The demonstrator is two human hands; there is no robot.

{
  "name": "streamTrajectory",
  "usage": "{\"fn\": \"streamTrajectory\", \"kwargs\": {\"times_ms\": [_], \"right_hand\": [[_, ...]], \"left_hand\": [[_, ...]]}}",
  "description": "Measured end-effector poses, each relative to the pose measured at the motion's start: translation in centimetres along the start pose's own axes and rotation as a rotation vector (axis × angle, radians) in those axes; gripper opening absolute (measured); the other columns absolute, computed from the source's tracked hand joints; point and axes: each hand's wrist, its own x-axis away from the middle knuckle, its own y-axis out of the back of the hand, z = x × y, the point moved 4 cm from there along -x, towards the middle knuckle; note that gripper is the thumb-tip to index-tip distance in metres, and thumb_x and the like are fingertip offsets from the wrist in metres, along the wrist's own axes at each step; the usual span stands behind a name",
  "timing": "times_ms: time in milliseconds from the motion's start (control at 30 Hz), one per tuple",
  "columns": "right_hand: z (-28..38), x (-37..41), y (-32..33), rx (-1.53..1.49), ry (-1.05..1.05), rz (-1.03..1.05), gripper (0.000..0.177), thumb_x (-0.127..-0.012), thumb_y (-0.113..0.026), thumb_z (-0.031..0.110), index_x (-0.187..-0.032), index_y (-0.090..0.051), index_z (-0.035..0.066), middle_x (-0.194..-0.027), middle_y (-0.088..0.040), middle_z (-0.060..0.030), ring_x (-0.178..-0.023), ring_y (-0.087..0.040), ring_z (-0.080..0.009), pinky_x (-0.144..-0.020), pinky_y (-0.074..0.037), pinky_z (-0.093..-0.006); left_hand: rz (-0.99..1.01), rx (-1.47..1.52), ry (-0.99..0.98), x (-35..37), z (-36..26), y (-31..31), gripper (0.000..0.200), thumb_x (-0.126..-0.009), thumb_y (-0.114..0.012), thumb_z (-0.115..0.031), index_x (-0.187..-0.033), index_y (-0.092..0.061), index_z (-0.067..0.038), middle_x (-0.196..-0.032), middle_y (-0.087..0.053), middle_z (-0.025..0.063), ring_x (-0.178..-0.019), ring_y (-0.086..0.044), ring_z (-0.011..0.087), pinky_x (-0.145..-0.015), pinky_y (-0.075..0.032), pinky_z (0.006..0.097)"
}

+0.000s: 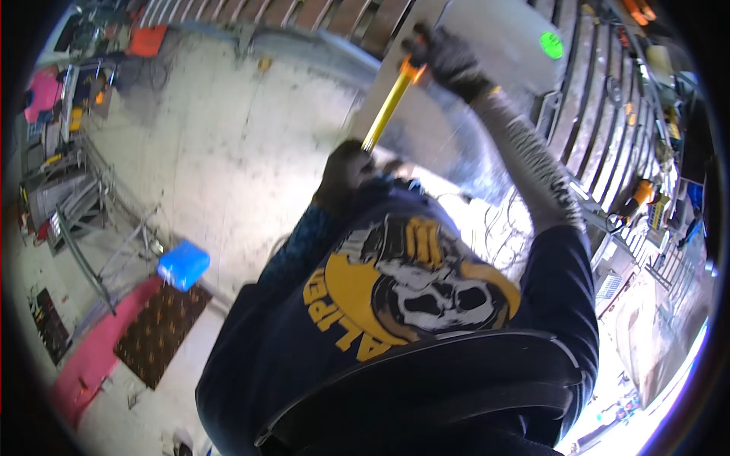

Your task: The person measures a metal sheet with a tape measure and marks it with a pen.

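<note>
A tape measure's yellow blade (389,111) stretches between my two gloved hands, slanting over the edge of a bare metal sheet (498,45). My right hand (450,62), in a dark-palmed glove, is closed around the orange tape measure case (413,70) above the sheet. Closer to my body, my left hand (347,169) is closed at the lower end of the blade. Its fingertips are partly hidden in shadow. A bright green round sticker (551,45) is on the sheet, to the right of my right hand.
The sheet rests on a slatted metal table (597,99). An orange and black tool (639,199) is at the table's right side. On the floor to the left are a blue bundle (183,264), a brown patterned mat (162,334) and a pink strip (95,357). Metal frames (76,201) stand farther left.
</note>
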Motion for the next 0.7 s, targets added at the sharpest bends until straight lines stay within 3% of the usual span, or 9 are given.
{"fn": "streamTrajectory", "kwargs": {"times_ms": [33,67,133,267,367,500,600,667,700], "right_hand": [[0.8,0.3,0.7,-0.019,0.008,-0.039,0.038,-0.086,-0.069,0.036,-0.122,-0.069,0.024,-0.132,-0.059,-0.0152,-0.101,-0.064,-0.0332,-0.081,-0.053,-0.0453],[1.9,0.3,2.1,-0.027,-0.055,0.125,0.039,-0.09,-0.064,0.024,-0.129,-0.065,0.025,-0.141,-0.055,-0.0139,-0.109,-0.064,-0.0341,-0.086,-0.055,-0.043],[3.3,0.5,4.1,-0.122,-0.125,0.213,0.035,-0.087,-0.066,0.025,-0.122,-0.064,0.023,-0.129,-0.059,-0.0123,-0.103,-0.064,-0.034,-0.082,-0.054,-0.0462],[2.3,1.1,7.0,-0.054,-0.231,0.045,0.036,-0.085,-0.069,0.026,-0.119,-0.062,0.017,-0.119,-0.062,-0.0108,-0.1,-0.064,-0.0346,-0.08,-0.052,-0.0485],[-0.2,2.1,10.0,-0.04,-0.404,0.068,0.039,-0.084,-0.069,0.026,-0.12,-0.061,0.012,-0.114,-0.065,-0.0114,-0.101,-0.063,-0.0356,-0.08,-0.051,-0.0481],[1.1,5.2,14.4,-0.081,-0.633,0.109,0.047,-0.078,-0.076,0.024,-0.121,-0.061,0.011,-0.102,-0.064,-0.0117,-0.094,-0.063,-0.0332,-0.077,-0.05,-0.0453],[3.7,5.7,12.7,-0.218,-0.823,-0.043,0.06,-0.076,-0.079,0.021,-0.132,-0.059,0.012,-0.095,-0.061,-0.0121,-0.082,-0.063,-0.0349,-0.071,-0.05,-0.0472],[4.8,3.8,11.4,-0.215,-0.941,-0.104,0.063,-0.077,-0.078,0.021,-0.136,-0.058,0.015,-0.092,-0.06,-0.0129,-0.079,-0.064,-0.0352,-0.066,-0.051,-0.0476],[5.1,2.8,10.7,-0.209,-1.014,-0.107,0.062,-0.078,-0.078,0.021,-0.136,-0.058,0.016,-0.091,-0.06,-0.0132,-0.078,-0.065,-0.0353,-0.065,-0.052,-0.0474]], "left_hand": [[-0.027,0.295,0.165,0.8,-0.7,1.0,0.015,-0.097,-0.064,-0.012,-0.103,-0.061,0.001,-0.086,-0.061,0.0059,-0.084,-0.063,0.0175,-0.079,-0.057,0.0346],[-0.039,0.593,0.335,1.7,-1.1,1.5,0.017,-0.097,-0.065,-0.014,-0.104,-0.06,0.0,-0.084,-0.061,0.0051,-0.082,-0.063,0.018,-0.077,-0.057,0.0358],[-0.18,1.296,0.844,3.0,-1.2,2.9,0.01,-0.096,-0.06,-0.011,-0.096,-0.061,-0.001,-0.079,-0.062,0.0043,-0.068,-0.06,0.0143,-0.069,-0.055,0.0295],[-0.246,1.067,0.59,0.3,1.7,7.8,0.008,-0.092,-0.058,-0.007,-0.093,-0.059,0.001,-0.081,-0.059,0.0056,-0.072,-0.061,0.0149,-0.074,-0.058,0.0306],[-0.292,1.068,0.51,-9.0,2.1,12.8,0.01,-0.088,-0.059,-0.008,-0.089,-0.06,0.002,-0.082,-0.057,0.0065,-0.075,-0.062,0.0142,-0.074,-0.061,0.0339],[0.043,0.76,0.386,-24.9,1.3,16.8,0.023,-0.094,-0.059,-0.015,-0.11,-0.067,0.0,-0.073,-0.058,0.0008,-0.064,-0.057,0.0095,-0.064,-0.051,0.0247],[0.311,0.446,-0.002,-37.2,0.6,15.7,0.026,-0.099,-0.059,-0.018,-0.112,-0.069,0.002,-0.081,-0.063,0.0006,-0.067,-0.057,0.0063,-0.063,-0.049,0.021],[0.393,0.393,-0.116,-45.1,1.3,12.8,0.025,-0.098,-0.061,-0.018,-0.112,-0.069,0.001,-0.09,-0.065,0.002,-0.07,-0.059,0.007,-0.062,-0.05,0.0227],[0.433,0.477,-0.109,-48.8,2.8,10.4,0.029,-0.093,-0.071,-0.027,-0.109,-0.072,-0.003,-0.098,-0.067,0.0027,-0.084,-0.064,0.0119,-0.074,-0.053,0.03]]}}
